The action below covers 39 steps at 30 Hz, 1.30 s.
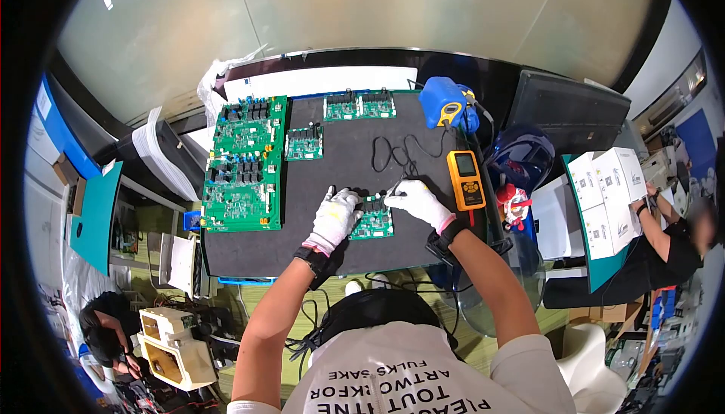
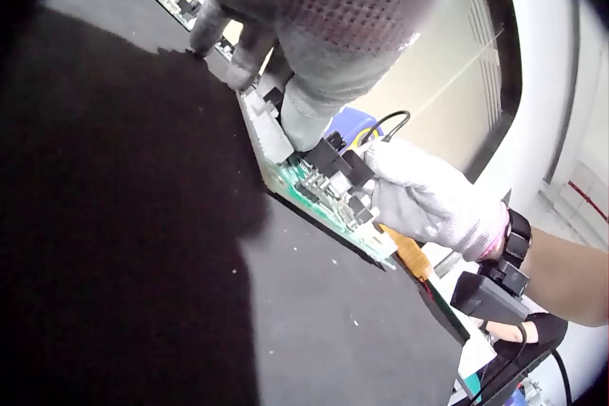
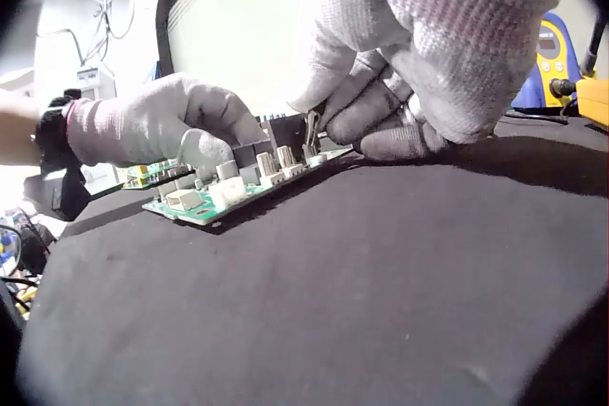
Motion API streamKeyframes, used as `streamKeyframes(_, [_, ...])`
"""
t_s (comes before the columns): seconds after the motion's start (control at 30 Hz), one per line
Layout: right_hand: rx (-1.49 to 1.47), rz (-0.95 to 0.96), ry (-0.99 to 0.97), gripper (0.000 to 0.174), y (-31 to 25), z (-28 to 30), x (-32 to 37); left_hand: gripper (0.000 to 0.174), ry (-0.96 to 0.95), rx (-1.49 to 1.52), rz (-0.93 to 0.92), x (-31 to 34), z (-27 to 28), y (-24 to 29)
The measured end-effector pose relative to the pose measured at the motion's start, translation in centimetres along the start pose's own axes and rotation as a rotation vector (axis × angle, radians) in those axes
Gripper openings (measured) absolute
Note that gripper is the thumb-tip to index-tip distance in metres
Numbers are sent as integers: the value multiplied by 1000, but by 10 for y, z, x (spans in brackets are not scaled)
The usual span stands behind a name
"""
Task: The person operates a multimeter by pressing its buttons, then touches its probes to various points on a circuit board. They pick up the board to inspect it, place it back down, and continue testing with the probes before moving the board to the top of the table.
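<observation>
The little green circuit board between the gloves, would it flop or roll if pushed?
The circuit board looks thin and flat, so probably stiff. With straight edges, it would likely slide, not roll. Its upright parts might snap if knocked.

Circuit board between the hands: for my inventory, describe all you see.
The green circuit board, rectangular, is component side up on or just above the dark mat. It bears black blocks along its far side and pale, plastic-looking connectors. The gloved left hand holds it; the right hand pinches a metallic piece there.
</observation>
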State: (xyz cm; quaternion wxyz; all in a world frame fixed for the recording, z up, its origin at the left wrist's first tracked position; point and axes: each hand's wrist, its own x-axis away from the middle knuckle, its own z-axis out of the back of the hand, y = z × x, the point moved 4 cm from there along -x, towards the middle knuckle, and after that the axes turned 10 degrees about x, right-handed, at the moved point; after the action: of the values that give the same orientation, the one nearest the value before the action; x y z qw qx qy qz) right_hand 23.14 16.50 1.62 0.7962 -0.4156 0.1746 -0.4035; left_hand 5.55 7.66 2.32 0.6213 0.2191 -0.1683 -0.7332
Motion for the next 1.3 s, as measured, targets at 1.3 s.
streamKeyframes(1.3, [65,-80,-99,29,-5,5,-16,28,43,215,20,-24,-2,-28])
